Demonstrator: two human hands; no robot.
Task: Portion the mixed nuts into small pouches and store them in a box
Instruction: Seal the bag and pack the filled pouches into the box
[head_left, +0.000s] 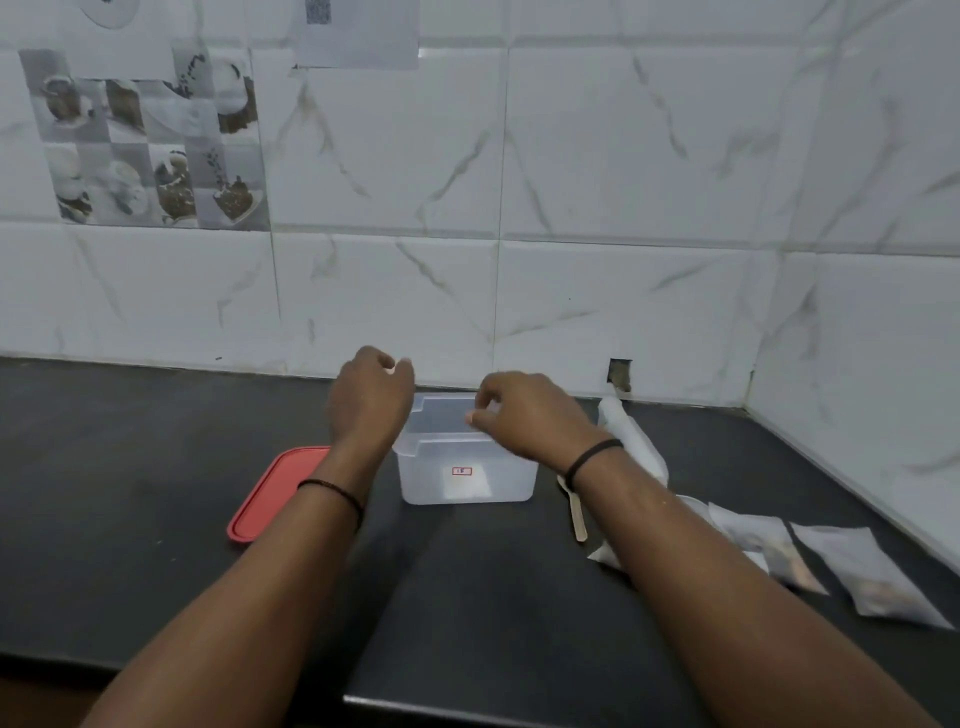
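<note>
An open clear plastic box (467, 483) stands on the black counter, and I see nothing inside it. My left hand (371, 397) hovers over the box's left rim with loosely curled fingers, holding nothing. My right hand (524, 410) hangs over the box's right side, its curled fingertips near the back rim, also holding nothing. The box's red lid (270, 499) lies flat to the left, partly under my left forearm. Filled pouches (867, 577) lie in a row at the right, one of them (753, 535) beside my right forearm.
A wooden spoon (576, 514) lies just right of the box. A white bag or roll (636, 441) lies behind my right wrist. The tiled wall (498, 260) runs along the back and right. The counter's front edge (467, 706) is near me.
</note>
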